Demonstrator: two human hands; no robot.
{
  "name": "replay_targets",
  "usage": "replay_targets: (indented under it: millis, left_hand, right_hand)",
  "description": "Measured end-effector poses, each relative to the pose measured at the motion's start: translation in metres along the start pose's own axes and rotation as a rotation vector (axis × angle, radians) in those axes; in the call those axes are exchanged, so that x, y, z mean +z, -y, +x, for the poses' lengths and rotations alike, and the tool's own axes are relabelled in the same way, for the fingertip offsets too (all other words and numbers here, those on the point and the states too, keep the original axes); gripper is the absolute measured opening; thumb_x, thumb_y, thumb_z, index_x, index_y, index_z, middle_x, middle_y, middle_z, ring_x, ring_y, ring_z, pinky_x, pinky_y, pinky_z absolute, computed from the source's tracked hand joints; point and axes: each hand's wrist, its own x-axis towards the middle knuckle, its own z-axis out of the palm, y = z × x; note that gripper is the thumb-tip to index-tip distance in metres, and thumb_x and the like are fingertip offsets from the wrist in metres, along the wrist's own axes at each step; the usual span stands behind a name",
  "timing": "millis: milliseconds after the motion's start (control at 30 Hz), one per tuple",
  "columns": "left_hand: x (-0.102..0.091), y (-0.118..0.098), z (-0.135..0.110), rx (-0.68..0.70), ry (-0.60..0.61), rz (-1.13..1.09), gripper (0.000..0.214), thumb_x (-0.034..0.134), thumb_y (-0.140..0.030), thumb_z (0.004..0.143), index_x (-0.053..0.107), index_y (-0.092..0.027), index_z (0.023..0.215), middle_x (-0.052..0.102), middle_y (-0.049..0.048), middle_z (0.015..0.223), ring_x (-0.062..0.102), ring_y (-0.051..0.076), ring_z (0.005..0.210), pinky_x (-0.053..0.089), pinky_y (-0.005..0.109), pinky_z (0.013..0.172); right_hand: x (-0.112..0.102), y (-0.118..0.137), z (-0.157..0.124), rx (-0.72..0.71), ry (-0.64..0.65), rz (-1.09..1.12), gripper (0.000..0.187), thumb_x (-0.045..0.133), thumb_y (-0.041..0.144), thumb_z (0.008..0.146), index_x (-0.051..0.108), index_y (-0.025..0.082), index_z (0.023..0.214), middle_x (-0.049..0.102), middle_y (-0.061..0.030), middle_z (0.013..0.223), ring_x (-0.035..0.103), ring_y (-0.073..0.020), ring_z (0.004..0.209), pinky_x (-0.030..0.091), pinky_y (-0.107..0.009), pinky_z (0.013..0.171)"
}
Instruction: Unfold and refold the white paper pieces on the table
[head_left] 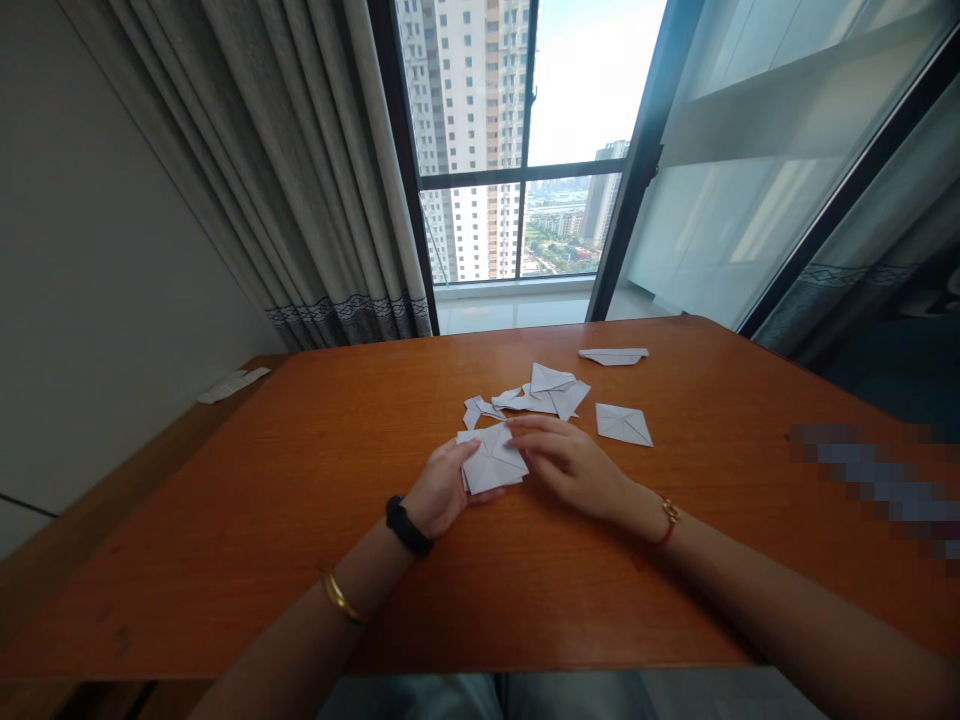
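My left hand (pixel 442 488) grips a small stack of folded white paper squares (pixel 491 462), thumb on top and fingers underneath. Diagonal creases meet near the middle of the top square, and the edges of the layers below stick out slightly. At the stack's right edge is my right hand (pixel 574 468), its fingers extended and slightly apart. Its fingertips reach the upper right corner of the paper; whether they press on it I cannot tell. Just beyond both hands lies a loose pile of folded paper pieces (pixel 551 392) on the table.
Right of the pile, a creased paper square (pixel 624 424) lies flat on the wooden table (pixel 300 560). Farther back rests a long folded paper strip (pixel 613 356). White paper (pixel 232 384) is at the far left edge. A blurred-out object (pixel 877 485) sits at the right.
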Motion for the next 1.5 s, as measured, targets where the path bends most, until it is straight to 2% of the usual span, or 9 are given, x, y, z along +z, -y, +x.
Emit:
replay_targets:
  millis: [133, 267, 400, 767, 967, 1100, 1200, 1367, 1500]
  left_hand:
    - [-0.002, 0.001, 0.004, 0.049, -0.043, 0.011, 0.032, 0.05, -0.023, 0.089, 0.05, -0.013, 0.119, 0.064, 0.0163, 0.109, 0.068, 0.024, 0.08, 0.058, 0.031, 0.053]
    - [-0.004, 0.003, 0.005, 0.075, -0.038, 0.035, 0.03, 0.053, -0.026, 0.089, 0.052, -0.014, 0.116, 0.066, 0.0145, 0.107, 0.069, 0.024, 0.082, 0.058, 0.03, 0.053]
    - [-0.003, 0.005, 0.003, 0.074, -0.029, 0.078, 0.032, 0.057, -0.033, 0.087, 0.054, -0.014, 0.113, 0.067, 0.0131, 0.102, 0.069, 0.022, 0.078, 0.058, 0.029, 0.051]
    - [-0.005, 0.0, 0.005, -0.091, -0.045, -0.055, 0.041, 0.051, -0.045, 0.09, 0.055, -0.015, 0.118, 0.067, 0.0117, 0.096, 0.067, 0.018, 0.071, 0.057, 0.029, 0.052]
    - [-0.006, 0.002, 0.007, -0.111, -0.055, -0.042, 0.044, 0.049, -0.045, 0.09, 0.053, -0.016, 0.122, 0.066, 0.0134, 0.1, 0.067, 0.02, 0.075, 0.058, 0.031, 0.054]
    - [-0.007, 0.004, 0.008, -0.076, -0.063, -0.009, 0.043, 0.051, -0.046, 0.089, 0.053, -0.016, 0.121, 0.066, 0.0135, 0.102, 0.067, 0.02, 0.075, 0.058, 0.032, 0.055]
    - [-0.009, 0.004, 0.009, -0.051, -0.056, 0.014, 0.043, 0.051, -0.047, 0.088, 0.055, -0.017, 0.117, 0.066, 0.0139, 0.104, 0.066, 0.02, 0.076, 0.058, 0.032, 0.055]
    - [-0.003, 0.006, 0.006, 0.069, -0.087, 0.078, 0.045, 0.051, -0.051, 0.087, 0.054, -0.02, 0.12, 0.064, 0.0132, 0.113, 0.066, 0.021, 0.083, 0.058, 0.034, 0.059]
    - [0.008, 0.009, -0.001, 0.099, -0.05, 0.097, 0.054, 0.042, -0.059, 0.088, 0.053, -0.017, 0.121, 0.064, 0.0156, 0.113, 0.067, 0.024, 0.086, 0.058, 0.034, 0.06]
  right_hand:
    - [-0.043, -0.04, 0.004, 0.34, -0.104, -0.166, 0.027, 0.05, 0.031, 0.086, 0.067, 0.022, 0.105, 0.063, -0.008, 0.113, 0.06, -0.0234, 0.1, 0.047, -0.039, 0.089]
    - [-0.084, -0.099, -0.008, 0.77, 0.197, -0.501, 0.063, 0.07, 0.055, 0.063, 0.063, 0.018, 0.114, 0.059, -0.0144, 0.117, 0.054, -0.0345, 0.108, 0.044, -0.044, 0.088]
    - [-0.091, -0.132, -0.02, 1.034, 0.408, -0.552, 0.077, 0.079, 0.059, 0.044, 0.066, 0.017, 0.107, 0.058, -0.0183, 0.114, 0.052, -0.0395, 0.107, 0.044, -0.043, 0.084]
    - [-0.079, -0.1, -0.012, 0.927, 0.468, 0.227, 0.083, 0.083, 0.04, 0.041, 0.057, 0.012, 0.115, 0.062, -0.0104, 0.108, 0.058, -0.0258, 0.093, 0.047, -0.029, 0.075]
    - [-0.056, -0.082, -0.009, 0.802, 0.525, 0.189, 0.092, 0.084, 0.031, 0.043, 0.05, 0.011, 0.126, 0.061, -0.0092, 0.103, 0.058, -0.022, 0.087, 0.046, -0.029, 0.076]
    - [-0.044, -0.069, -0.007, 0.777, 0.506, 0.259, 0.065, 0.081, 0.029, 0.052, 0.058, 0.012, 0.11, 0.061, -0.002, 0.078, 0.055, -0.0154, 0.067, 0.042, -0.025, 0.059]
    - [-0.045, -0.054, -0.002, 0.769, 0.423, 0.542, 0.049, 0.079, 0.034, 0.06, 0.059, 0.014, 0.1, 0.056, 0.0025, 0.067, 0.05, -0.0105, 0.057, 0.037, -0.023, 0.051]
    - [-0.032, -0.021, 0.007, 0.746, 0.155, 0.966, 0.061, 0.077, 0.037, 0.065, 0.052, 0.018, 0.117, 0.054, 0.0046, 0.066, 0.046, -0.0069, 0.049, 0.034, -0.021, 0.045]
    - [-0.001, 0.002, 0.007, 0.672, 0.109, 0.936, 0.064, 0.074, 0.037, 0.068, 0.05, 0.018, 0.124, 0.052, 0.0049, 0.066, 0.047, -0.0079, 0.05, 0.036, -0.022, 0.046]
